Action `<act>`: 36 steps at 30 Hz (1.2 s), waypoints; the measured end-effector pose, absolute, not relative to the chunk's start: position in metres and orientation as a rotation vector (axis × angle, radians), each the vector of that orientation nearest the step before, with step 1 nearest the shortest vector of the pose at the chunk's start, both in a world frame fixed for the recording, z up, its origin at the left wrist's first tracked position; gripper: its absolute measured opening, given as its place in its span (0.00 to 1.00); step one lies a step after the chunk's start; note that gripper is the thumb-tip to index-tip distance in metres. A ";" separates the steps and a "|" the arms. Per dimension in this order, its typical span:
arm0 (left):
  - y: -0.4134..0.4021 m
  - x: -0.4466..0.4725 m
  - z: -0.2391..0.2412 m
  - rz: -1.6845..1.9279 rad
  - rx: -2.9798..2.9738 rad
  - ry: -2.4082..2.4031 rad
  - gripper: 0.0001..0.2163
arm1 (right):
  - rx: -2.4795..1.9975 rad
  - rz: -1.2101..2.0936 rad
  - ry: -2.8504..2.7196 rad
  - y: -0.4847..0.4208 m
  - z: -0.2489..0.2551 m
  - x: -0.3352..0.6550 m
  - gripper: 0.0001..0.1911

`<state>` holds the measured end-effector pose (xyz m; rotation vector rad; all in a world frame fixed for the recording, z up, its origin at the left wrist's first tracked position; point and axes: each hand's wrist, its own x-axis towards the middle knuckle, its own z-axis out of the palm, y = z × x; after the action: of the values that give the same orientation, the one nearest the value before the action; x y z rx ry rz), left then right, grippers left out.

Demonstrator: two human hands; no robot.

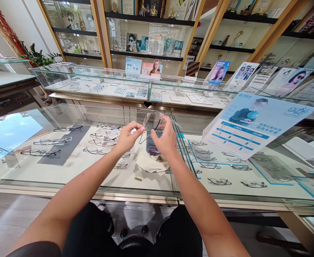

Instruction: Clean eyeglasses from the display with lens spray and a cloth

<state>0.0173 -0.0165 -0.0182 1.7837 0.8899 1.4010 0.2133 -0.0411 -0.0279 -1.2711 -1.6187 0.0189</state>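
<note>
Above the glass counter, a pair of eyeglasses (146, 119) with a thin rim is held up between both hands. My left hand (130, 135) is closed, thumb and forefinger pinching the rim at its left side. Curled fingers of my right hand (165, 137) grip the right side of the eyeglasses, near a dark temple arm; the exact contact is partly hidden. Below my hands lies a crumpled cream cloth (149, 163). A small gold-coloured bar (138, 179) is in front of it, too small to name.
The glass display counter (106, 185) shows several rows of eyeglasses (103, 142) under its top. At the right stands a blue and white sign (253, 123). A second display case (98, 73) with placards runs behind, and wall shelves (148, 19) rise beyond.
</note>
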 end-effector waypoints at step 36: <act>-0.015 0.025 -0.029 1.256 1.645 0.679 0.21 | -1.163 -0.210 -1.796 -0.043 -0.026 0.216 0.41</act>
<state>0.0246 -0.0151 -0.0295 1.6454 0.6794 1.2563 0.2160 -0.0426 -0.0257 -1.1625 -1.7960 -0.2100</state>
